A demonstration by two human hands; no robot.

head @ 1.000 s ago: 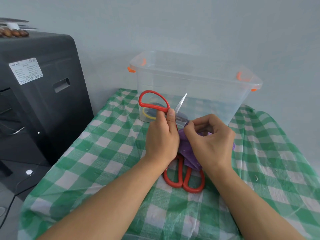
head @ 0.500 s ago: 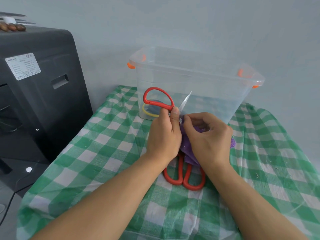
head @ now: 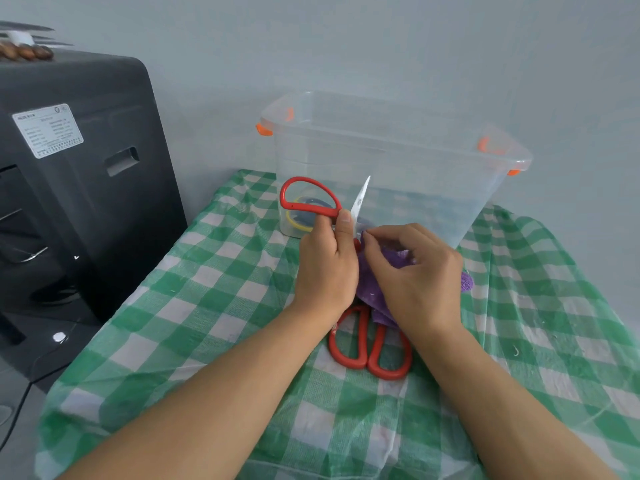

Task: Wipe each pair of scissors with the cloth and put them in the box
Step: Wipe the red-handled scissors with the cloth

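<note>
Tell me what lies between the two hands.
In the head view, the purple cloth sits between the left hand and the right hand, with the blade of the held scissors rising just above it.

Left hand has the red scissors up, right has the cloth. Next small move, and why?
Probably slide the purple cloth in the right hand up along the exposed blade. The left hand grips the red-handled scissors by the handle, blade tip bare above the cloth, clear box just behind.
</note>
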